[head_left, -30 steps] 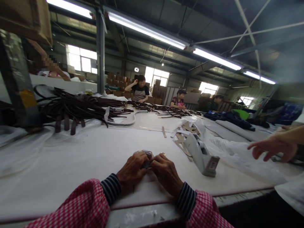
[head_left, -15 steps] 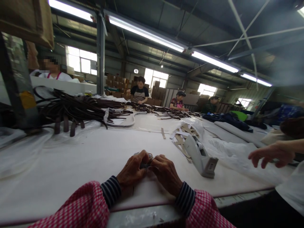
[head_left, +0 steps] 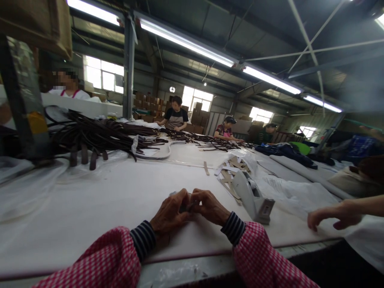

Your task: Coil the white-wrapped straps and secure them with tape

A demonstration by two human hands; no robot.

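- A small thing [head_left: 186,206] sits between the two hands, near the front edge of the white table [head_left: 99,204]. It is mostly hidden by fingers, so I cannot tell what it is.
- Far left, a big pile of dark straps [head_left: 99,136] lies on the table, well apart from the hands.
- The left hand [head_left: 170,212] rests on the table. Its fingers are curled tight and pinch the left side of the small thing.
- The right hand [head_left: 210,206] is just beside the left hand and touches it. Its fingers are bent in too and hold the right side of the small thing.
- Both arms wear pink checked sleeves [head_left: 114,260] with striped cuffs.
- To the right of the hands stands a grey tape holder [head_left: 252,197], near but not touching.
- Behind it, farther away, lies a heap of pale strips [head_left: 231,170] by some clear plastic.
- Far right, another person's hand [head_left: 330,216] reaches over the table edge with loose fingers.
- Far away, other people [head_left: 175,118] sit along the table.
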